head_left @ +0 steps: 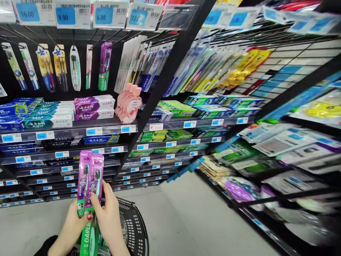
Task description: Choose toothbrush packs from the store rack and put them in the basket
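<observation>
Two purple-and-green toothbrush packs are held upright side by side in front of me, low in the head view. My left hand [72, 222] is closed around the lower part of the left toothbrush pack [83, 170], its thumb lying across the front. The right toothbrush pack [98, 167] stands slightly forward and reaches down to the lower frame edge. My right hand [108, 213] grips its side, with the thumb pressed on the front and the other fingers behind. Below the hands is a black shopping basket [142, 227], partly hidden by them and the packs.
Hanging toothbrush packs [105, 65] line the rack ahead. Toothpaste boxes [93, 106] fill the shelves under them, beside pink bottles [129, 105]. A black post [160, 83] divides the racks. Another shelf of packaged goods [247, 160] runs along the right, bordering the grey floor [181, 217].
</observation>
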The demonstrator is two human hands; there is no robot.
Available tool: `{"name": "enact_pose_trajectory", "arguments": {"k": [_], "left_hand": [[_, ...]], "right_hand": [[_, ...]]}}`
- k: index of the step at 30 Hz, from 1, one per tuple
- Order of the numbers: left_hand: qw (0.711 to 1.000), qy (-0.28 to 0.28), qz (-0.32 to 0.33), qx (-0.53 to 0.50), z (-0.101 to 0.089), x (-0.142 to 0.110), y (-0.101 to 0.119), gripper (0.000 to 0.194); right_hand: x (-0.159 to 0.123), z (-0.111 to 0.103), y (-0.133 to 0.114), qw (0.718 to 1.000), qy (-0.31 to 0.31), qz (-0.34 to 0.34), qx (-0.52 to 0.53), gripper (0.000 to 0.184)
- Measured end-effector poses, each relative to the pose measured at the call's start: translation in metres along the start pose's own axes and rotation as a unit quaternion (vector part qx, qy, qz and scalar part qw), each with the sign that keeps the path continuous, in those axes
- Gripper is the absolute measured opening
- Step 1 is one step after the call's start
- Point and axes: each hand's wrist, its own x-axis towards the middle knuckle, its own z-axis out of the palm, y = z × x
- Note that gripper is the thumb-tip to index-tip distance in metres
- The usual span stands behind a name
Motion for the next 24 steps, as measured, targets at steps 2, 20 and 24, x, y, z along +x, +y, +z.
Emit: {"name": "enact_pose_trajectory", "arguments": {"k": [2,20,24], "left_hand": [[1.0,0.008,-0.012,0.006,-0.003,-0.002,-0.005,0.047],[0.99,0.033,-0.072,-0.119,0.021,-0.024,0.025,0.051],[0.99,0.026,-0.075,-0.118,0.024,-0.027,0.028,0.044]], "right_hand": [[-0.003,-0.001,-0.004,1.0,-0.006,0.002,-0.018,0.024],[-0.021,-0.012,0.001,0.998,0.039,0.001,0.056,0.027],[-0.022,-0.017,0.006,0.989,0.1,0.028,0.102,0.03]]}}
